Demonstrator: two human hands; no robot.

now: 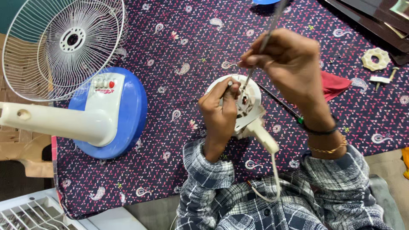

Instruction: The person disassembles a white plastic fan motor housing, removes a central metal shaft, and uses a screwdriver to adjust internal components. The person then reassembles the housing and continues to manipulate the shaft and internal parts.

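Note:
My left hand (220, 115) grips a white round fan motor housing (251, 106) from its left side, thumb pressed near the centre. My right hand (287, 64) is closed around a thin metal screwdriver shaft (260, 53), its tip pushed down into the middle of the housing. A white neck and cord (272, 170) run from the housing toward my checked shirt.
A blue-and-white fan base with stand (106, 115) lies at the left, a white wire guard (64, 42) behind it. A red cloth (334, 84), a white ring nut (375, 58) and a small white part (380, 79) lie at the right on the patterned cloth (170, 42).

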